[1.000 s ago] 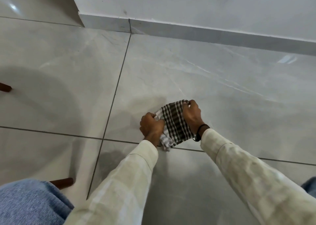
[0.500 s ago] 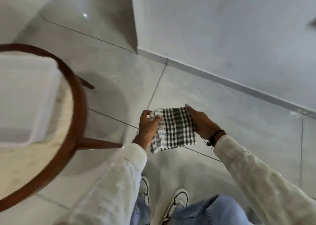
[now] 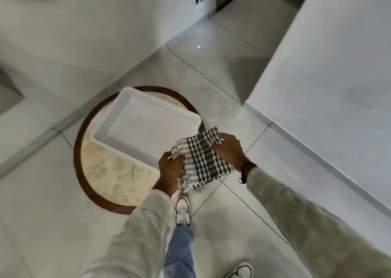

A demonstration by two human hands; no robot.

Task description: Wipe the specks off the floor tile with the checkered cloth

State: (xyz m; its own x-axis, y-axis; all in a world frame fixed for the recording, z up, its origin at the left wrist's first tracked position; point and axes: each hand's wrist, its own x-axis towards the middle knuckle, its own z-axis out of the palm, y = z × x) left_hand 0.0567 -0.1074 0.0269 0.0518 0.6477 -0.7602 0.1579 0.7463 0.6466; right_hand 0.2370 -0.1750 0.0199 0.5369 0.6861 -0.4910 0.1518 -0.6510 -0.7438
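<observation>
The black-and-white checkered cloth (image 3: 201, 161), folded, hangs in the air between both hands, well above the grey floor tiles (image 3: 224, 76). My left hand (image 3: 169, 170) pinches its left edge and my right hand (image 3: 229, 150) grips its upper right corner. The cloth is over the near right edge of a white tray (image 3: 127, 121). No specks are visible on the tiles from this height.
A round marble-topped table with a brown wooden rim (image 3: 84, 184) stands under the tray. White walls rise at the right (image 3: 328, 87) and at the left (image 3: 74, 34). My shoes (image 3: 183, 212) and jeans leg (image 3: 179, 250) are below the cloth.
The cloth was pressed to the floor; both hands have lifted it while I stood up. The view has swung over the round table and tray.
</observation>
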